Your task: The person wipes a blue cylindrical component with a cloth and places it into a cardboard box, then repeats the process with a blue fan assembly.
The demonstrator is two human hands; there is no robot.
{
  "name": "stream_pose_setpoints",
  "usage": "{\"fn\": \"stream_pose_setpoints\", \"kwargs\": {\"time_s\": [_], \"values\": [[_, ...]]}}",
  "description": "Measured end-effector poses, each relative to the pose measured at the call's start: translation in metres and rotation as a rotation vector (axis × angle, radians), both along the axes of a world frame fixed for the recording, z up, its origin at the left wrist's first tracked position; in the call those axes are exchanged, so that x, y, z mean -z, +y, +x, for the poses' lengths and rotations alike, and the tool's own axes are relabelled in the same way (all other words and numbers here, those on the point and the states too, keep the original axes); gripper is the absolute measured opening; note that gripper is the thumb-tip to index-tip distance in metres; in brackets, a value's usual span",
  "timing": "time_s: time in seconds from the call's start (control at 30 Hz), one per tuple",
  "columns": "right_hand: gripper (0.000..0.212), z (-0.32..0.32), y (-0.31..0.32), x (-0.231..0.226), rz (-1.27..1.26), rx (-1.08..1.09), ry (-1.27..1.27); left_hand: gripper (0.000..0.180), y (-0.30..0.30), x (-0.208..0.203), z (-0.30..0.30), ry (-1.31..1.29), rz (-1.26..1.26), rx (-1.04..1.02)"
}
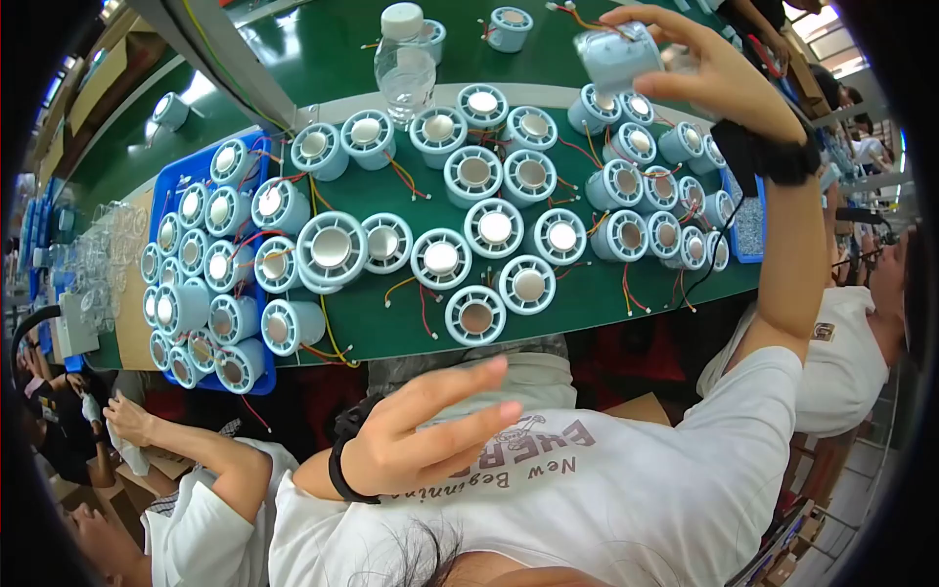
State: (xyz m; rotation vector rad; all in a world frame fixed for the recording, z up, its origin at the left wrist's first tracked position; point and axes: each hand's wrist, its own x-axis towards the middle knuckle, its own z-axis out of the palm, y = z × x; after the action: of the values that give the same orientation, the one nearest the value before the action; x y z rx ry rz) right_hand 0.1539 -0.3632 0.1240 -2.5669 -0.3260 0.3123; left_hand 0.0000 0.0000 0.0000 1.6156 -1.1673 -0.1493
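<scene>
While right hand (709, 68) clasps fan unit (618, 56) past table edge (548, 328), left hand (430, 435) spread empty.

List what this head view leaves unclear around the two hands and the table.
- Part held in right hand: underside hidden by fingers.
- Left hand: palm side hidden, touching nothing visible.
- Blue tray: far-left parts bent by the fisheye rim.
- Wire ends: too small.
- Water bottle: base hidden behind parts.

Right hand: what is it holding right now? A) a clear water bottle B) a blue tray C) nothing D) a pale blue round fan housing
D: the right hand grips a pale blue round fan housing raised above the green table, while the water bottle stands untouched.
</scene>
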Motion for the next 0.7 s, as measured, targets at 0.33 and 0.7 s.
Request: {"fn": "stream_pose_setpoints", "kwargs": {"time_s": [0.33, 0.7], "values": [[0.073, -0.1, 0.108, 0.021, 0.209, -0.463, 0.188, 0.076, -0.03, 0.003, -0.005, -0.059, -0.211, -0.424], [0.083, -0.097, 0.112, 0.02, 0.187, -0.668, -0.082, 0.068, -0.005, -0.002, -0.011, 1.167, -0.574, -0.056]]}}
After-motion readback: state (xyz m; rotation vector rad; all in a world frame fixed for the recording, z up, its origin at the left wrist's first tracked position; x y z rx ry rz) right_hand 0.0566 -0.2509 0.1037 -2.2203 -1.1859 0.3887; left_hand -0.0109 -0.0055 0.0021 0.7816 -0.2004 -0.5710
